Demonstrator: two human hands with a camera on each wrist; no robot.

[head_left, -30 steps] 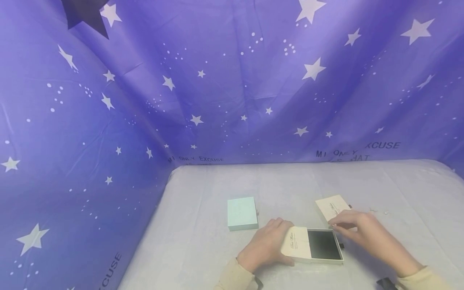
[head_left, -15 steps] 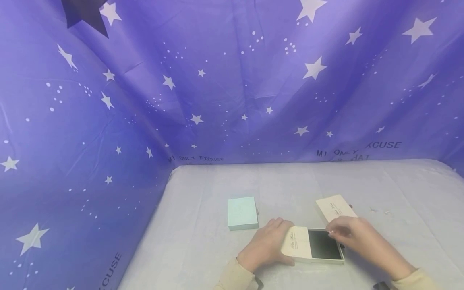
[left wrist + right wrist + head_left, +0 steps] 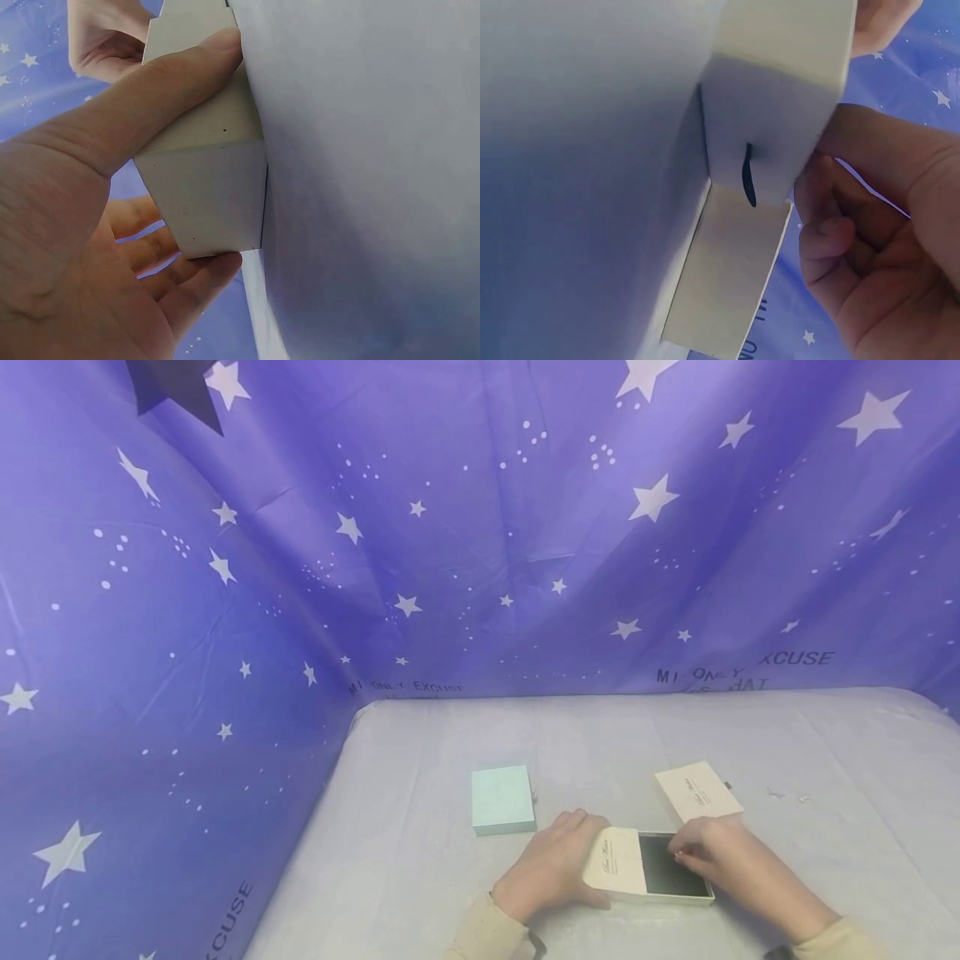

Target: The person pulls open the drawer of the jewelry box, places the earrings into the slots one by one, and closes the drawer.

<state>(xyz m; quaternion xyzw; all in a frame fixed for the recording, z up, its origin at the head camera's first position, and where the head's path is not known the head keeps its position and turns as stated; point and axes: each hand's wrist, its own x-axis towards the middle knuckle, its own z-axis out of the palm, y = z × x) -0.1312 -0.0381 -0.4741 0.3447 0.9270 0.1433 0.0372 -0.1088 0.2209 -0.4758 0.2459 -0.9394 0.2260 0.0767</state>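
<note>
I count two cream boxes (image 3: 617, 860) | one mint-green box (image 3: 502, 800) | two small trinkets (image 3: 805, 799) lying loose | one tiny piece (image 3: 677, 857) pinched in one right hand (image 3: 716, 852) | one left hand (image 3: 551, 864) | one cloth-covered bench (image 3: 397, 868)

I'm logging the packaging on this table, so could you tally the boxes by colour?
Mint green: 1, the mint-green box
Cream: 2, the open cream box gripped by the left hand and the second cream box farther back
Total: 3 boxes
</note>
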